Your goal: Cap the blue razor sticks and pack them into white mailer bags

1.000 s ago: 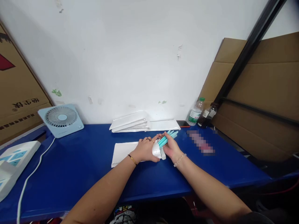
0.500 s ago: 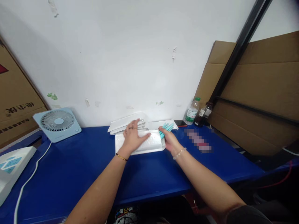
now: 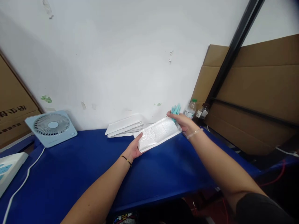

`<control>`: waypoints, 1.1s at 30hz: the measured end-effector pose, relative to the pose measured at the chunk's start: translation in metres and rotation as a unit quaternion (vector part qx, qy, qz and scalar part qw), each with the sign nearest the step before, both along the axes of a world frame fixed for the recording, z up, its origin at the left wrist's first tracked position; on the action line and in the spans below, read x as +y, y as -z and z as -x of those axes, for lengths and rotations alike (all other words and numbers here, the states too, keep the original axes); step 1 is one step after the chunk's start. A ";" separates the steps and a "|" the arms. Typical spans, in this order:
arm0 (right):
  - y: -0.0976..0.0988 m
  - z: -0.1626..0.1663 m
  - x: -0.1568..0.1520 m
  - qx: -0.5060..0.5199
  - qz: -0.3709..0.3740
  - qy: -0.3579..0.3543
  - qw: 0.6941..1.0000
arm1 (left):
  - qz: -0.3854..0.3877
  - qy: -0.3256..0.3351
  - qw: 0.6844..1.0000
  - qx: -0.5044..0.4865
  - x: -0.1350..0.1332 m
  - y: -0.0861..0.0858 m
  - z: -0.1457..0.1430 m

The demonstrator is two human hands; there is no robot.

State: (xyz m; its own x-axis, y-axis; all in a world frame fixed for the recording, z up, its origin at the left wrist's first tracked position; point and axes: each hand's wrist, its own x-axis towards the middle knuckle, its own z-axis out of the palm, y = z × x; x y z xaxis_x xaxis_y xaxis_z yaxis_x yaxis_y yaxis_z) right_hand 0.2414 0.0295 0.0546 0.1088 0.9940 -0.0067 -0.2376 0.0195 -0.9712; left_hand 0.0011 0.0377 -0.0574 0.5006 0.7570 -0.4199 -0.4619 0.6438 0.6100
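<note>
My left hand (image 3: 134,150) grips the near end of a white padded envelope (image 3: 157,133), lifted off the blue table (image 3: 88,168) and tilted up to the right. My right hand (image 3: 183,122) holds the envelope's far end and also a bundle of teal sticks (image 3: 175,109) that pokes up above the fingers. The sticks sit at the envelope's mouth; whether their lower ends are inside it is hidden.
A stack of white envelopes (image 3: 125,125) lies by the wall. A small blue fan (image 3: 51,127) with a white cord stands at left, near a white box (image 3: 10,165). Two bottles (image 3: 197,111) stand at back right beside cardboard sheets (image 3: 257,93) and a black frame bar.
The envelope, first flat on the table, has been picked up and swung right. My right hand rose with the teal sticks toward the bottles; my left hand shifted to the envelope's near end.
</note>
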 end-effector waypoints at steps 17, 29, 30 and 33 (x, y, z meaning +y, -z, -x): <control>-0.045 0.006 -0.002 0.113 -0.047 -0.015 0.992 | -0.025 -0.001 0.991 -0.132 -0.010 -0.006 -0.007; 0.066 -0.019 0.006 0.182 0.030 0.116 0.976 | -0.013 0.000 0.997 -0.072 0.000 0.007 -0.002; 0.074 -0.023 0.005 0.164 0.061 0.081 0.981 | -0.016 0.001 0.998 -0.061 0.002 0.009 -0.001; 0.088 -0.036 0.001 0.155 0.091 0.021 0.984 | -0.030 0.002 0.998 -0.048 0.005 0.012 0.000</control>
